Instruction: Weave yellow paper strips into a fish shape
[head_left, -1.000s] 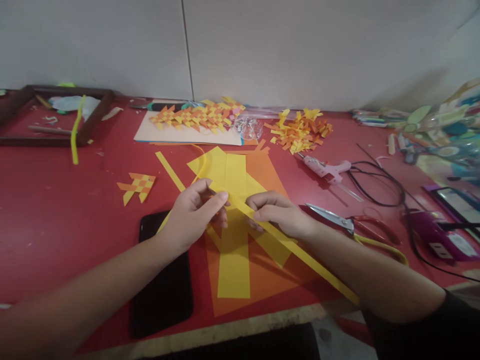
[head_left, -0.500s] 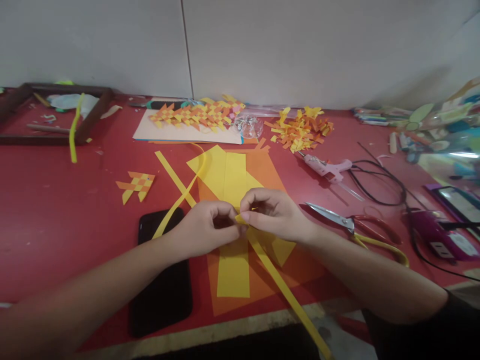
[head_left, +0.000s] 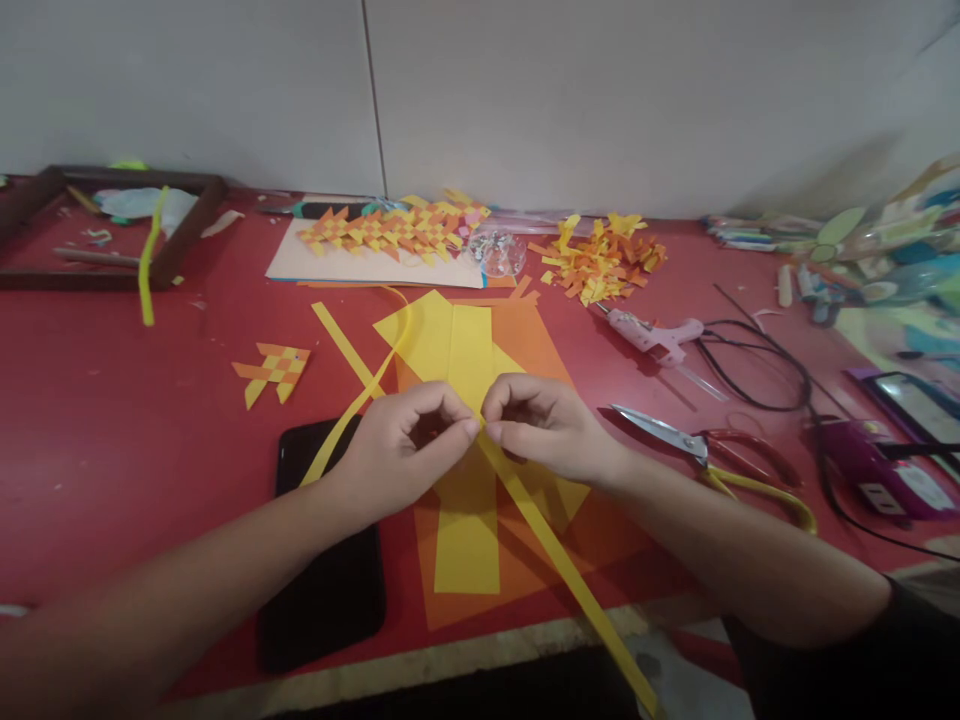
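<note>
My left hand (head_left: 405, 452) and my right hand (head_left: 544, 425) meet fingertip to fingertip over the red table (head_left: 112, 420), both pinched on a long yellow paper strip (head_left: 570, 590). The strip bends at the pinch: one end runs back left towards the far paper, the other slants down right past the table's front edge. Beneath my hands lie yellow paper pieces (head_left: 466, 540) on an orange sheet (head_left: 525, 570).
A black phone (head_left: 330, 590) lies under my left forearm. Scissors (head_left: 712, 450) and a glue gun (head_left: 652, 335) with its cable lie to the right. A small woven paper fish (head_left: 274, 368) sits at left; more woven pieces (head_left: 390, 232) and paper scraps (head_left: 600, 260) lie at the back.
My hands came together from apart along the strip, and the strip now bends at the pinch. Its free end has swung down towards the table's front edge.
</note>
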